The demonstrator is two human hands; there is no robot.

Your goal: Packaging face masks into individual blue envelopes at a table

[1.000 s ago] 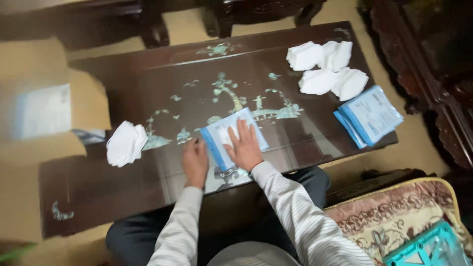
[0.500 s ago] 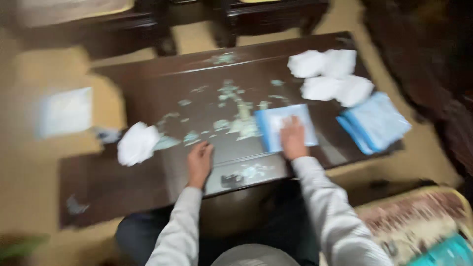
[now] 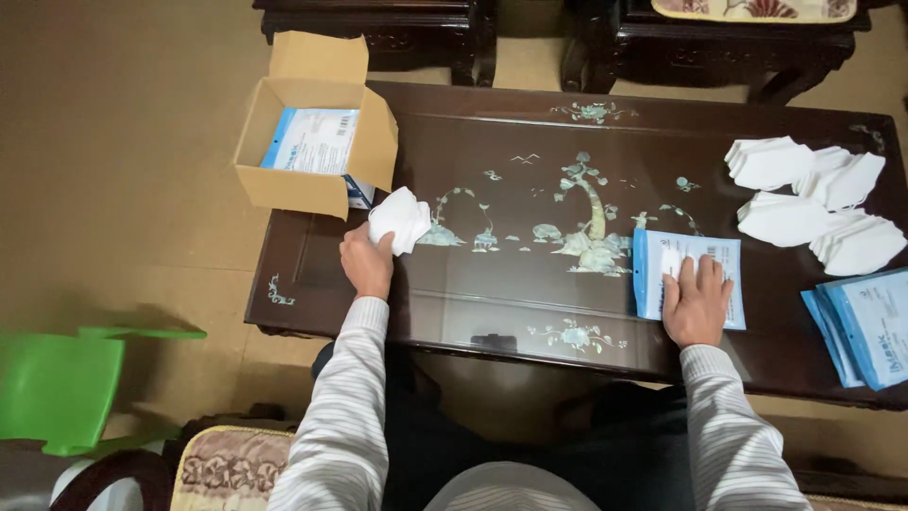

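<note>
A: What are the two hands doing?

B: Take the dark inlaid table [image 3: 530, 123] as the landmark. Near its front-left corner, the left hand [image 3: 366, 262] is closed around a small stack of white masks [image 3: 399, 219]. Toward the table's front right, the right hand [image 3: 696, 300] lies open, palm down, flat on a blue-edged packet [image 3: 688, 266].

A: What else sits on the table?

B: An open cardboard box [image 3: 315, 142] with a blue-and-white packet inside stands at the table's back-left corner. Piles of white masks [image 3: 813, 203] rest near its right end, and a stack of blue packets [image 3: 865, 326] lies at the front-right edge.
</note>
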